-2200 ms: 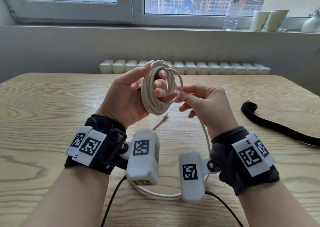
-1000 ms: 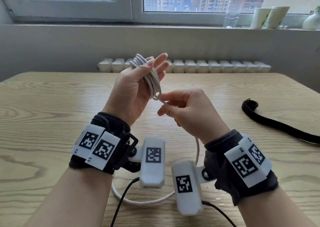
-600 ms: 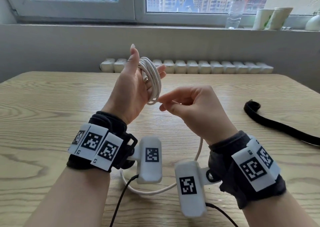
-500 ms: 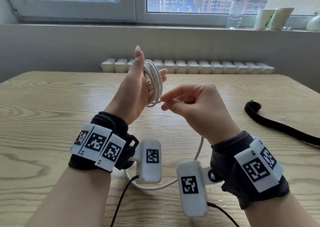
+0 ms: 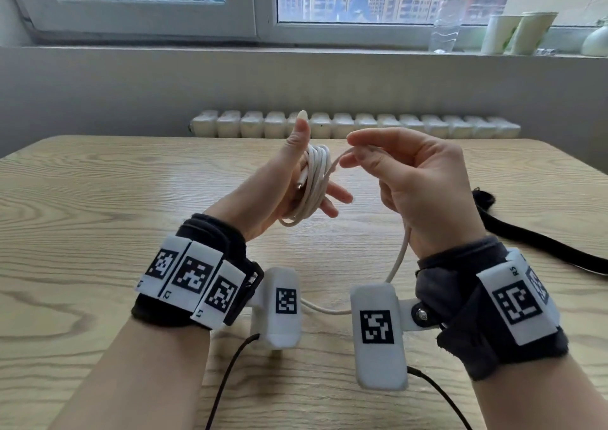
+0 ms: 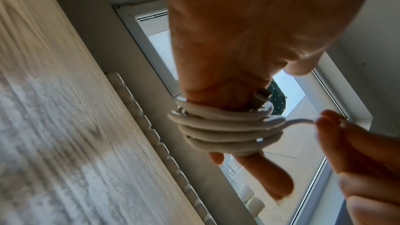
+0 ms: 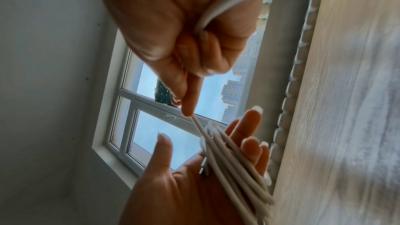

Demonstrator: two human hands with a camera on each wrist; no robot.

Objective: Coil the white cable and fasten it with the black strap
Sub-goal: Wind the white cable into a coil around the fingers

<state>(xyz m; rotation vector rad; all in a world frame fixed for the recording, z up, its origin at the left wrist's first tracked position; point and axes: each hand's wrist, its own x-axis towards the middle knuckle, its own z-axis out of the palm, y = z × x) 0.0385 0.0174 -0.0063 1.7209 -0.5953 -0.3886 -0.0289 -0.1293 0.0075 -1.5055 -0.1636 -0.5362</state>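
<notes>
The right hand [image 5: 418,186] has swung up from mid-frame, fingers pinching the thin white rubber cable [image 5: 316,179] coiled around the left hand's [image 5: 292,179] straight fingers; another loop forming, black fabric strap [image 5: 539,242] untouched at right on the counter.

Smooth white cable [image 5: 317,179], matt wooden table [image 5: 98,206]

Wooden table [image 5: 98,232] with black strap [image 5: 539,245]

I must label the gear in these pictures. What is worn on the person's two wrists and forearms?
Each wrist wears a dark fabric band carrying white tags printed with black square codes. A white camera box, also coded, juts from each band, trailing a thin black cable. Forearms are bare, without sleeves.
</notes>
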